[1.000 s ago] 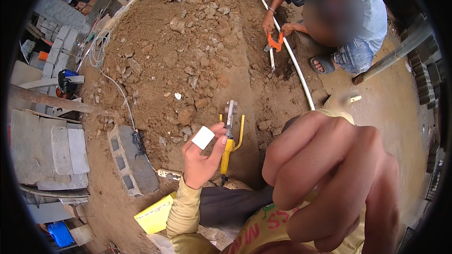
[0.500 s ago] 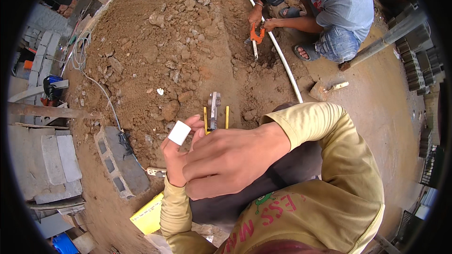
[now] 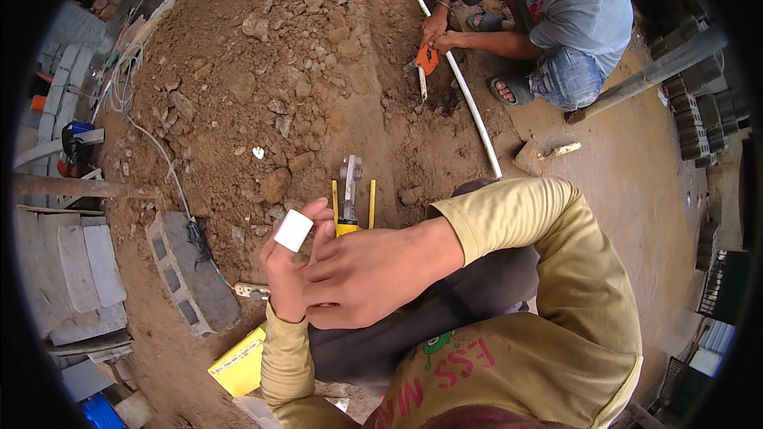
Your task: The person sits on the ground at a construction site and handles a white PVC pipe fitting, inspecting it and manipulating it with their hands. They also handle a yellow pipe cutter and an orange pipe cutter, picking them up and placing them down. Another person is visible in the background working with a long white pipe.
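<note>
A short white pipe fitting point(image 3: 293, 230) sits at the fingers of my left hand point(image 3: 286, 282), which is closed around it. My right hand point(image 3: 369, 270) lies across the left one with its fingers curled inward. Whatever those fingers hold, if anything, is hidden. Just beyond my hands is a tool with a metal head and two upright yellow prongs point(image 3: 372, 204). Its yellow body is partly hidden behind my right hand. Ahead to the right, a crouching person grips an orange pipe cutter point(image 3: 427, 59) on a short white pipe stub point(image 3: 423, 86) in the soil.
A long white pipe point(image 3: 461, 83) runs away from me beside that person. A trowel point(image 3: 544, 157) lies on wet ground to the right. At left are a hollow concrete block point(image 3: 195, 270), a power strip point(image 3: 251, 290) and a yellow case point(image 3: 238, 361). Loose soil and stones fill the far left.
The view has shifted slightly, moving the scene leftward. My right hand has turned a little over the left. The person's orange cutter looks more closed around the stub.
</note>
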Available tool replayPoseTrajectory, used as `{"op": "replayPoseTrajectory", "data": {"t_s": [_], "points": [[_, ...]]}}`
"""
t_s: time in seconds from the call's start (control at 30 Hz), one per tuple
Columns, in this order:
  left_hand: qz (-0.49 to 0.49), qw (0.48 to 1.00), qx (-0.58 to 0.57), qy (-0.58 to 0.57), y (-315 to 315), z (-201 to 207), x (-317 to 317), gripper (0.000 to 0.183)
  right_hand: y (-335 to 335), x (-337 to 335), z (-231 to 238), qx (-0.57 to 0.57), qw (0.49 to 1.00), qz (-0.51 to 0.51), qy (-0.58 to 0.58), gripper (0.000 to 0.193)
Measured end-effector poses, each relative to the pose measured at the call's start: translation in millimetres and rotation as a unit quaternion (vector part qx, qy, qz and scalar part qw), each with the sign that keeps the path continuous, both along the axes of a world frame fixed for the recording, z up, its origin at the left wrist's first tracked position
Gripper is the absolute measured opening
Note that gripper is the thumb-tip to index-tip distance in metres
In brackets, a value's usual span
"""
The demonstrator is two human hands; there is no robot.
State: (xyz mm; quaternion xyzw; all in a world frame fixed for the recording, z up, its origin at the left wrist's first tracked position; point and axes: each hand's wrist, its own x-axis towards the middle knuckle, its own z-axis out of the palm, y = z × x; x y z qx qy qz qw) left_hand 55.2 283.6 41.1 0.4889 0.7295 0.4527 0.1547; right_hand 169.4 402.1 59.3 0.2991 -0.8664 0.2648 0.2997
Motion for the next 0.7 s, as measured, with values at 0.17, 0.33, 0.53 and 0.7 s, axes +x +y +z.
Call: {"op": "replayPoseTrajectory", "data": {"t_s": [0.17, 0.33, 0.53, 0.7], "points": [[-0.013, 1.000, 0.005, 0.011, 4.6, -4.5, -1.0, 0.028, 5.4, -2.7, -7.9, 0.015, 1.000, 0.006, 0.001, 0.014], [-0.014, 1.000, 0.000, 0.005, 3.9, -4.6, -4.2, 0.028, 7.1, -6.3, -8.3, 0.013, 1.000, 0.013, -0.001, 0.014], [-0.010, 1.000, -0.013, 0.007, 5.8, -5.7, -6.0, 0.029, 5.9, -9.3, -11.3, 0.002, 1.000, 0.017, -0.015, 0.014], [-0.017, 1.000, -0.010, 0.011, 5.2, -5.9, -7.5, 0.030, 5.9, -8.9, -12.4, -0.004, 0.999, 0.019, -0.025, 0.014]]}}
